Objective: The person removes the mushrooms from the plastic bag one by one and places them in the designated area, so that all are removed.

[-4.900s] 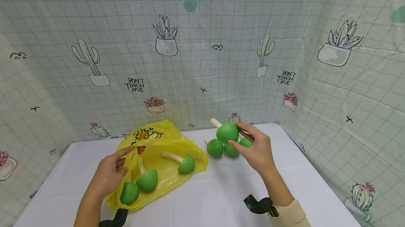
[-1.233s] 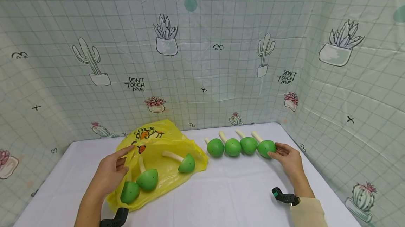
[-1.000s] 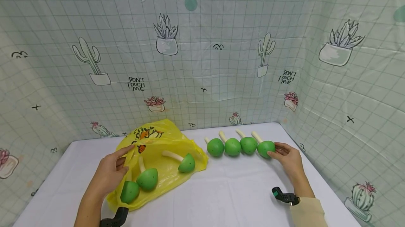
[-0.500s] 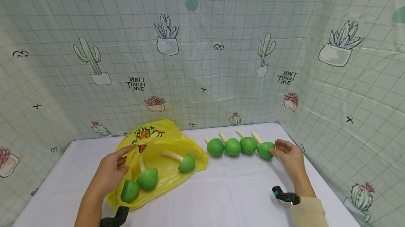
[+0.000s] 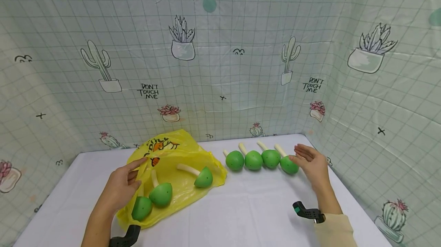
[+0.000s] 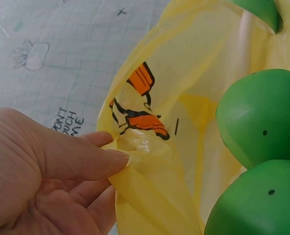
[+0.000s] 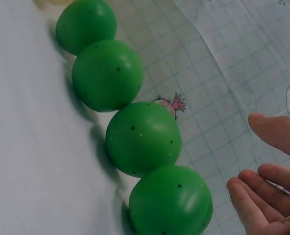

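My left hand (image 5: pixel 118 186) pinches the rim of a yellow plastic bag (image 5: pixel 187 145) between thumb and fingers, seen close in the left wrist view. Three toy mushrooms with green, black-dotted caps and pale stems lie in the bag's mouth: one mushroom (image 5: pixel 141 208) nearest the hand, another mushroom (image 5: pixel 160 194) beside it, and a third mushroom (image 5: pixel 203 177) farther right. To the right of the bag, several matching mushrooms (image 5: pixel 253 160) form a row. At its right end, next to the last mushroom (image 5: pixel 288 166), my right hand (image 5: pixel 315 166) holds nothing; its thumb and fingers are apart.
A white cloth (image 5: pixel 234 208) covers the table. Behind it and along both sides hangs a checked curtain (image 5: pixel 220 67) printed with potted cacti. The row of mushrooms lies near the table's back edge, with stems pointing toward the curtain.
My right hand carried a mushroom to the row's right end, let go of it and has lifted slightly away. My left hand has kept its pinch on the bag.
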`<control>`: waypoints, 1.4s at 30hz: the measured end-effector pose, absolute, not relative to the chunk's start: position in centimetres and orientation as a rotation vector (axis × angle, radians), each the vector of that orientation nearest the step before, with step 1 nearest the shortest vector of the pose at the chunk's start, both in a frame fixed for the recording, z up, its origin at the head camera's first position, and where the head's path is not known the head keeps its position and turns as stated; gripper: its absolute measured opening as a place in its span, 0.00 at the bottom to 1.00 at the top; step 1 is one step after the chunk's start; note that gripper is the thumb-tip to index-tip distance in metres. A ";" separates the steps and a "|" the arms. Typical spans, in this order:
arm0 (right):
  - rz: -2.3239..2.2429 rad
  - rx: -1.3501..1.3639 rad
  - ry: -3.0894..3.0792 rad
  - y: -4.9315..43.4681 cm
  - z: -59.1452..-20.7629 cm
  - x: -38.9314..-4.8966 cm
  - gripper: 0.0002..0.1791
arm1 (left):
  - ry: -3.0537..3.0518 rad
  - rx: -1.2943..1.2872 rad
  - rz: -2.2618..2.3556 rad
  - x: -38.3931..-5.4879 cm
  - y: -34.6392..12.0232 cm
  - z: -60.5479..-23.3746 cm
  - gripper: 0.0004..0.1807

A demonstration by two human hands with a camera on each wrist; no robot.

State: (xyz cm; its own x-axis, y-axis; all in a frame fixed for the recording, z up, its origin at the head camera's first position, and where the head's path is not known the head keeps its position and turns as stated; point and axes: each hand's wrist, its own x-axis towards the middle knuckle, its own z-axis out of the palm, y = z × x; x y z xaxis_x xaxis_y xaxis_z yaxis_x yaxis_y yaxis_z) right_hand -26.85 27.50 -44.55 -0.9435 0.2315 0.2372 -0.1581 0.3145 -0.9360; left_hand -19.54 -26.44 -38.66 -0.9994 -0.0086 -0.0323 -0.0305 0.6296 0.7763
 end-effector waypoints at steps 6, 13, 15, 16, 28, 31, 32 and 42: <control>1.677 0.014 -2.254 25.8 -43.7 -26.9 0.36 | 2.806 -0.048 1.339 -19.6 -26.4 -38.6 0.38; 1.727 0.099 -2.229 24.3 -42.9 -26.7 0.35 | 2.809 -0.046 1.337 -19.5 -26.4 -38.5 0.38; 1.741 0.117 -2.218 23.9 -42.7 -26.6 0.34 | 2.808 -0.043 1.340 -19.5 -26.4 -38.5 0.38; 1.748 0.124 -2.212 23.8 -42.6 -26.6 0.34 | 2.808 -0.039 1.341 -19.5 -26.5 -38.5 0.38; 1.780 0.238 -2.194 21.1 -41.9 -26.5 0.32 | 2.822 -0.041 1.333 -19.4 -26.4 -38.4 0.37; 1.781 0.264 -2.202 20.2 -41.8 -26.5 0.32 | 2.827 -0.047 1.328 -19.5 -26.3 -38.4 0.37; 1.783 0.269 -2.204 19.8 -41.8 -26.5 0.32 | 2.827 -0.050 1.326 -19.5 -26.3 -38.4 0.37; 1.850 0.404 -2.207 16.3 -41.6 -26.5 0.32 | 2.815 -0.068 1.341 -19.5 -26.2 -38.4 0.38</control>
State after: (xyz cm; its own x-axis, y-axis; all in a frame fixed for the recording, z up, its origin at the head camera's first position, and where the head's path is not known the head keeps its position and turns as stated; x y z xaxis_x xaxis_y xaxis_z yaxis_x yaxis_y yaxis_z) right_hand -26.46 16.26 -41.63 -0.9347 -0.0610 0.3501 -0.3554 0.1634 -0.9203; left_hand -19.48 -26.16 -38.44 -0.9988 -0.0298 -0.0388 -0.0489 0.6293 0.7756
